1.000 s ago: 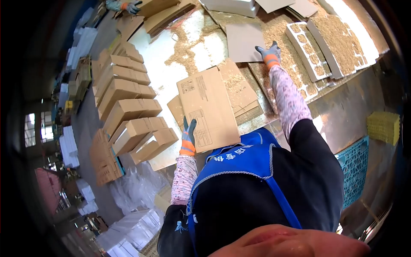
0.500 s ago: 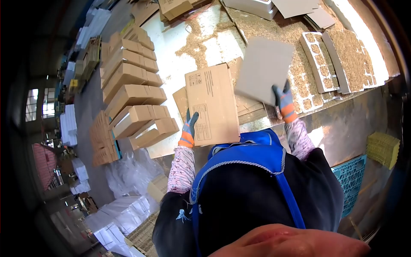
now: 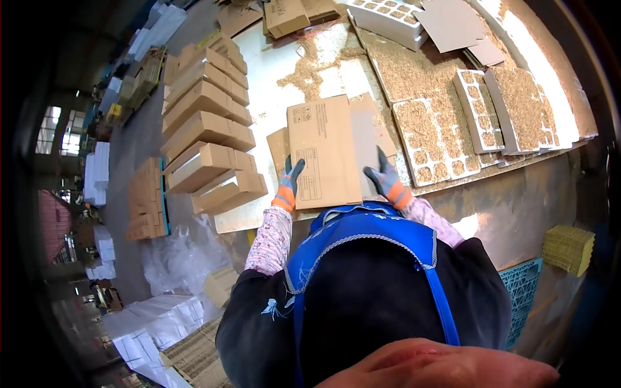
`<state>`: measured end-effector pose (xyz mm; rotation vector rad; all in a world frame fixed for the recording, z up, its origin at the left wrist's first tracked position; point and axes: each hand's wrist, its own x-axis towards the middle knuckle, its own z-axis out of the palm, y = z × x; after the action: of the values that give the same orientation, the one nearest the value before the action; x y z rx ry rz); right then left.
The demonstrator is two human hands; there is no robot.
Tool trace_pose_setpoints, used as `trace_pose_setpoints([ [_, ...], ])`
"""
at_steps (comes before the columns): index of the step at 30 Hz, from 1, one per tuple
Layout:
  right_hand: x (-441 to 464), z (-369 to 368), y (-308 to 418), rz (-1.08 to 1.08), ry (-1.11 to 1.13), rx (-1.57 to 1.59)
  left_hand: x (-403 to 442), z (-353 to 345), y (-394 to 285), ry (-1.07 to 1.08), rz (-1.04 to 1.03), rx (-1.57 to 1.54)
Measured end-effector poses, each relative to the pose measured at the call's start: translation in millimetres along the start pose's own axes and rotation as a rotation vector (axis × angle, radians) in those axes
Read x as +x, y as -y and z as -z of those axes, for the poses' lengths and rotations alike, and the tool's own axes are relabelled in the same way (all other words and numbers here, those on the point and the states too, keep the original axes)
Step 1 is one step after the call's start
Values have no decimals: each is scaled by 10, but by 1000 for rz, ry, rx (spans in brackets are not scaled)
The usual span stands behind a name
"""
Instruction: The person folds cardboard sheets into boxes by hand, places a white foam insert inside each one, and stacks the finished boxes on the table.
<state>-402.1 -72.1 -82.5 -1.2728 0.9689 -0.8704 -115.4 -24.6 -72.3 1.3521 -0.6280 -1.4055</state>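
Note:
A flat brown cardboard carton point(image 3: 330, 142) with printed panels lies in front of me on the table. My left hand point(image 3: 288, 184), in a grey and orange glove, grips its left edge, thumb over the top. A grey cardboard sheet point(image 3: 367, 139) shows as a strip along the carton's right side; the rest of it is hidden by the carton. Whether it lies inside or underneath, I cannot tell. My right hand point(image 3: 388, 180), gloved alike, holds the sheet's right edge, thumb on its face and fingers along the rim.
Several open brown boxes point(image 3: 217, 129) stand in a row on the left. White trays point(image 3: 479, 110) filled with brown crumbly material cover the right side. Loose grey sheets point(image 3: 449, 26) and more cartons point(image 3: 284, 18) lie at the back. A blue pallet point(image 3: 521, 297) stands at lower right.
My right hand has brought the grey sheet leftward and down to the carton, which now covers most of it. My left hand stays at the carton's left edge.

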Motion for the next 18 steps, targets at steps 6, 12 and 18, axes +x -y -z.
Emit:
trace_pose_setpoints([
  [6,156,18,30,142,54,31,-138,-16,12,-162,13,-256],
  [12,-267,-422,294,-87,108,282,-49,-181,156,178,-56,-806],
  [18,348,-563,1042,285,-72,67,168,-514,156,361,-73,-867],
])
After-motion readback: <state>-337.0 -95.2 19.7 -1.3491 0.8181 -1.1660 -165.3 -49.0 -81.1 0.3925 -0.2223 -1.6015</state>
